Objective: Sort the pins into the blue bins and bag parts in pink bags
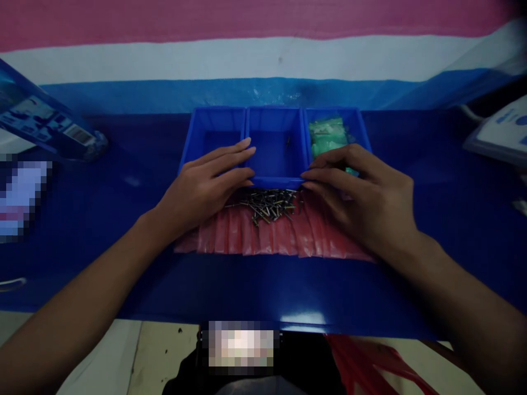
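Observation:
Three blue bins stand side by side on the blue table. My left hand (209, 184) lies flat with fingers stretched out over the left bin's (209, 123) front rim, touching the middle bin (275, 118). My right hand (364, 192) has its fingers curved, fingertips pressed on the middle bin's front right corner, partly covering the right bin (354, 118). A pile of small dark screws (269, 204) rests on a row of red plastic bags (263, 236) just in front of the bins, between my hands. Green packets (327, 134) fill the right bin.
A blue box with a printed label (45, 123) lies at the far left. A white device (504, 134) sits at the far right. Behind the bins runs a striped pink, white and blue wall. The table's front edge (263, 323) is near my body.

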Action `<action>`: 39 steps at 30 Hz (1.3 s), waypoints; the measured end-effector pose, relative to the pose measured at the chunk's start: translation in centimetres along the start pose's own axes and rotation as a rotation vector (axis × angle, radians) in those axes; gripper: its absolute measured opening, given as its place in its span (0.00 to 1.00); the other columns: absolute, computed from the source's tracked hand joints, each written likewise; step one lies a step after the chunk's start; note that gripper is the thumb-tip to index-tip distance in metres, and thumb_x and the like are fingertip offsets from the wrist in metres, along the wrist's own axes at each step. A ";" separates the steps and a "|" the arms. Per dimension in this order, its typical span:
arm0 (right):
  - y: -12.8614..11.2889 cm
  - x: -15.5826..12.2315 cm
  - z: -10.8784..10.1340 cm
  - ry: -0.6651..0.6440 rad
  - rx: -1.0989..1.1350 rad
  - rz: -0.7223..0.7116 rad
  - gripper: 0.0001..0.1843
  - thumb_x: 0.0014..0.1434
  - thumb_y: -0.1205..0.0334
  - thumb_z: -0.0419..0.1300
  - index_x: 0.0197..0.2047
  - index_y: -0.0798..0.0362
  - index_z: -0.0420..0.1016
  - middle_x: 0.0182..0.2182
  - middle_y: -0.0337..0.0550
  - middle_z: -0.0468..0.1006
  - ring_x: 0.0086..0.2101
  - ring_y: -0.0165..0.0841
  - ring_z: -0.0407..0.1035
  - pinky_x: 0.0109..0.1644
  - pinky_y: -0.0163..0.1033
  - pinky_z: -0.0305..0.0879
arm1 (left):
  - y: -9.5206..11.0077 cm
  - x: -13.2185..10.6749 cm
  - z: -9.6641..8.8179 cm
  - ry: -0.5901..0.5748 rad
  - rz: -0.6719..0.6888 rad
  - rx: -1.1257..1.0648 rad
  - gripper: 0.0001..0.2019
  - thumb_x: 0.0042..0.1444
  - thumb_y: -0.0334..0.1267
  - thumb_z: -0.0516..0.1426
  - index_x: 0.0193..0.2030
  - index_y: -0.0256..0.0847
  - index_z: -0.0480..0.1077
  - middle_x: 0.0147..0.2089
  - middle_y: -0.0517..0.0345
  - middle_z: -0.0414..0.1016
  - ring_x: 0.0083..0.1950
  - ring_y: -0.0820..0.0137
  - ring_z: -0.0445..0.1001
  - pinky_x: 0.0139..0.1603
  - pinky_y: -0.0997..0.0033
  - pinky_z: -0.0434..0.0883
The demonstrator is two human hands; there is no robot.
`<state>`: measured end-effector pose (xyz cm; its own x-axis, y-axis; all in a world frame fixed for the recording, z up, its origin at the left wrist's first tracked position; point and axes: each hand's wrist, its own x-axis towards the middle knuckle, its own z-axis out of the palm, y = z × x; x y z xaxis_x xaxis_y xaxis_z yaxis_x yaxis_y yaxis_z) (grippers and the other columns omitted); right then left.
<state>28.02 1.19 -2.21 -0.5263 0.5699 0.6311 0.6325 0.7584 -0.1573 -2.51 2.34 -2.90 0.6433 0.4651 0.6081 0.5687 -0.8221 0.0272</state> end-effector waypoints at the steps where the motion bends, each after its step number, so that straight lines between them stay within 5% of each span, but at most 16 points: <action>1: -0.1 0.0 0.0 0.007 0.002 -0.002 0.06 0.70 0.66 0.66 0.50 0.49 0.82 0.46 0.46 0.82 0.42 0.34 0.78 0.45 0.40 0.77 | 0.1 0.0 0.0 0.009 0.010 0.008 0.07 0.75 0.33 0.60 0.56 0.40 0.76 0.66 0.46 0.80 0.72 0.61 0.77 0.71 0.56 0.82; 7: -1.5 0.2 -0.3 0.037 0.056 -0.092 0.08 0.68 0.68 0.68 0.50 0.53 0.81 0.45 0.49 0.83 0.41 0.36 0.76 0.44 0.43 0.75 | 0.3 0.0 -0.3 0.006 0.036 -0.002 0.11 0.71 0.28 0.62 0.58 0.36 0.76 0.67 0.42 0.79 0.73 0.58 0.75 0.74 0.57 0.80; 13: -3.0 0.0 0.0 -0.210 0.091 -0.222 0.14 0.75 0.71 0.56 0.59 0.59 0.79 0.49 0.52 0.85 0.45 0.37 0.81 0.44 0.41 0.79 | 0.5 0.0 -0.3 0.013 0.032 -0.016 0.14 0.68 0.26 0.65 0.59 0.33 0.76 0.66 0.39 0.79 0.73 0.57 0.76 0.74 0.58 0.80; 20: -2.8 -0.2 0.2 -0.109 0.204 -0.108 0.12 0.71 0.70 0.65 0.55 0.52 0.79 0.48 0.47 0.85 0.44 0.35 0.80 0.45 0.42 0.78 | 0.3 0.1 -0.2 0.009 0.040 -0.006 0.13 0.70 0.28 0.64 0.59 0.36 0.76 0.66 0.43 0.80 0.73 0.56 0.76 0.73 0.56 0.82; 28: -3.8 0.5 -0.9 0.041 0.236 0.066 0.08 0.67 0.68 0.71 0.49 0.50 0.85 0.32 0.36 0.83 0.29 0.26 0.75 0.32 0.35 0.70 | 0.2 -0.1 -0.2 -0.017 -0.002 -0.045 0.15 0.73 0.30 0.61 0.63 0.45 0.74 0.70 0.53 0.78 0.74 0.58 0.75 0.74 0.55 0.80; 32: -3.9 0.4 -0.6 0.081 0.306 0.314 0.17 0.70 0.67 0.67 0.60 0.46 0.83 0.47 0.37 0.88 0.34 0.26 0.80 0.39 0.36 0.77 | 0.0 -0.2 -0.2 -0.014 0.032 -0.015 0.13 0.74 0.32 0.60 0.63 0.42 0.74 0.69 0.49 0.78 0.74 0.59 0.75 0.74 0.55 0.80; 35: -3.7 0.3 -0.7 0.038 0.187 0.185 0.22 0.71 0.69 0.66 0.66 0.50 0.79 0.55 0.46 0.85 0.43 0.31 0.82 0.49 0.39 0.79 | -0.1 -0.2 -0.2 -0.008 0.072 0.018 0.12 0.74 0.32 0.61 0.62 0.39 0.74 0.68 0.45 0.79 0.73 0.59 0.76 0.73 0.56 0.81; 39: -3.4 -0.2 -0.4 -0.080 0.101 -0.082 0.19 0.69 0.68 0.68 0.61 0.51 0.81 0.50 0.45 0.86 0.43 0.30 0.81 0.41 0.35 0.76 | -0.1 -0.2 -0.1 -0.007 0.048 0.017 0.13 0.74 0.32 0.61 0.62 0.43 0.74 0.68 0.49 0.79 0.74 0.61 0.75 0.73 0.56 0.81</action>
<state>26.19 -1.59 -1.50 -0.6201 0.5252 0.5828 0.5275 0.8290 -0.1858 -2.75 2.32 -2.97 0.6734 0.4276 0.6030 0.5456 -0.8379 -0.0151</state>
